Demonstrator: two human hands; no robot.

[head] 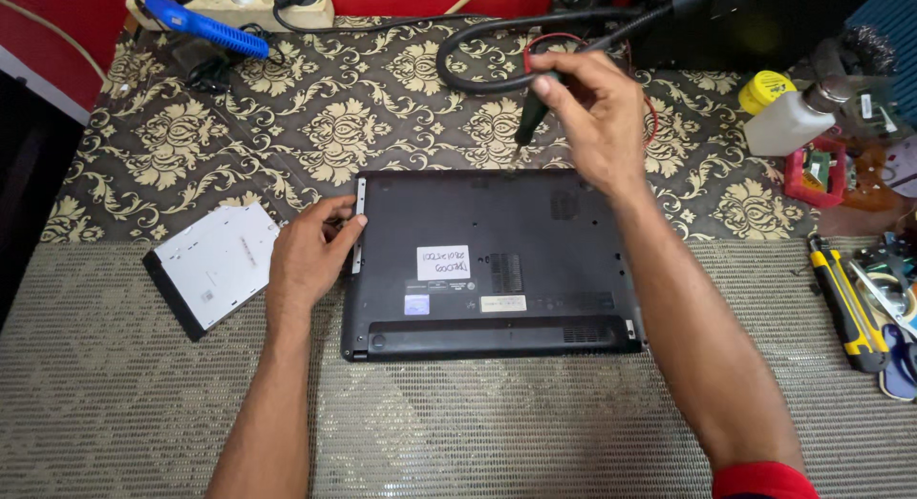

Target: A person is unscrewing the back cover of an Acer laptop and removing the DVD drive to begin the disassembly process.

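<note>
Upturned black laptop (487, 265) flat on a patterned table (315, 127), base facing up, steadied at its left edge by the left hand (306, 255), fingers curled closed against the silver side strip (359, 222). Above the laptop's far edge, right hand (597, 117) clenched around a dark screwdriver (533, 112), tip pointing down and hovering just beyond the laptop's rear rim, whether touching the case impossible to tell. Risk from here, as a judgement: a slip of the screwdriver tip across the plastic base, scratching it or rounding off a screw head, brought on by an angled approach or too much downward force; the laptop also liable to skate sideways on the woven table cover with only the left hand's light hold at one edge. Looped black cable (478, 74) lying right behind the laptop, close to the right hand, a possible snag for the wrist. Removed silver optical drive (215, 265) left of the laptop, just beside the left hand, near enough to be knocked. Yellow-handled cutter (845, 303) well to the right of the laptop; white bottle (788, 122) and blue tool (205, 26) beyond its far side.
</note>
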